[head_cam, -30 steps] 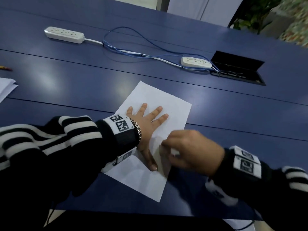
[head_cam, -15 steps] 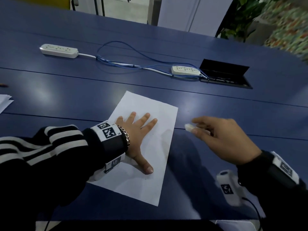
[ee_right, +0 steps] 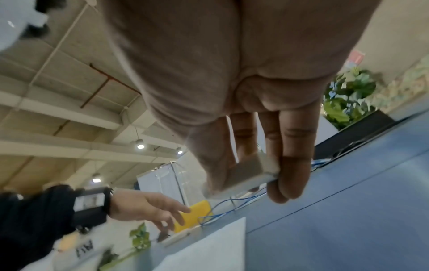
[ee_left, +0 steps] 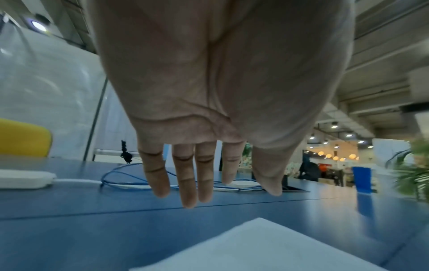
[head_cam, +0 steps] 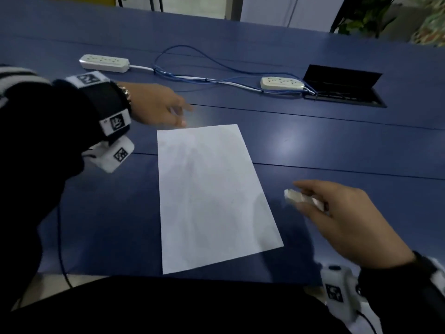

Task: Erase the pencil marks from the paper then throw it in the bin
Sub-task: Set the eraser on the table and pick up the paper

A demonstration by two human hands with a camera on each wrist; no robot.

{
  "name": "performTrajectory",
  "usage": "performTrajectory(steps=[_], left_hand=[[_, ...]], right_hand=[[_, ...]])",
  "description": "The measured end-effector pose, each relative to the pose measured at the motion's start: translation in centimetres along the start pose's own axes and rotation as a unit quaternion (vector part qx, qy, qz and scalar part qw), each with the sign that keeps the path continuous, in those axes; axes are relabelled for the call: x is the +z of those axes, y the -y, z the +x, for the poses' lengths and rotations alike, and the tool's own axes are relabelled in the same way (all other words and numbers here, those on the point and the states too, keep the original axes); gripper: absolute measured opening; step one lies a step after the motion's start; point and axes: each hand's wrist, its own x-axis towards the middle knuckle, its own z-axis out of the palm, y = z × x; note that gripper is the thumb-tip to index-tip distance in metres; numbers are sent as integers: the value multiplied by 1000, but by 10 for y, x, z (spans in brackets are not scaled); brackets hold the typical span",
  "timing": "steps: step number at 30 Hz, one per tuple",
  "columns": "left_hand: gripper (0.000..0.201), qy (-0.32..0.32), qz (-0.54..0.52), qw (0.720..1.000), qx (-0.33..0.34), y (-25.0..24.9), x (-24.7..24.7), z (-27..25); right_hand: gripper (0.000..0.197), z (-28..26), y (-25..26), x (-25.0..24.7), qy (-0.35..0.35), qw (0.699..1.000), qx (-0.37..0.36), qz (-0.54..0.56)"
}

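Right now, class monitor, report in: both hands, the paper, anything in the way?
Left hand open, lifted off, beyond the paper's far corner. Right hand pinching eraser, right of the sheet. Paper flat on table, untouched. Nothing on it; no bin in view.

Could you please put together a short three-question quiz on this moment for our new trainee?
1. True or false: the left hand is pressing flat on the paper.
2. What does the right hand hold? A) a pencil B) an eraser C) nothing
3. Fill in: the eraser is held over the bare ___, to the right of the paper.

Key
1. False: the left hand hovers with fingers loose beyond the paper's far left corner, holding nothing.
2. B: the thumb and fingers pinch the white eraser.
3. Table.
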Motion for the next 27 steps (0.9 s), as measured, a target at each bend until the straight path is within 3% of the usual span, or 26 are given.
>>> performTrajectory(steps=[4,8,11,13,15,17,20,24,27], left_hand=[[48,-6,29,1000,-3,-6,4,25],[46,-23,28,999,-11,-16,15,41],[49,-33,23,999,-16,-19,25,52],[50,-37,16,999,-15,-20,29,57],[49,-50,15,999,-14,-20,30,60],[47,-66,14,998,-15,-21,29,62],[46,-73,14,997,-26,-23,28,67],[57,-44,22,997,-54,-25,32,78],[56,-11,34,997,-71,-29,36,86]], right_hand=[[21,19,-15,4,19,997,50,-48],[15,26,-26,6,72,981,135,-120],[36,23,-20,1,94,975,141,-146],[51,11,-8,-4,74,981,116,-137],[45,-6,13,-6,61,992,37,-102],[36,-23,36,2,94,992,-58,-61],[33,-40,60,29,154,977,-143,-25],[49,-46,74,53,206,962,-158,-80],[47,-47,75,59,202,959,-170,-103]])
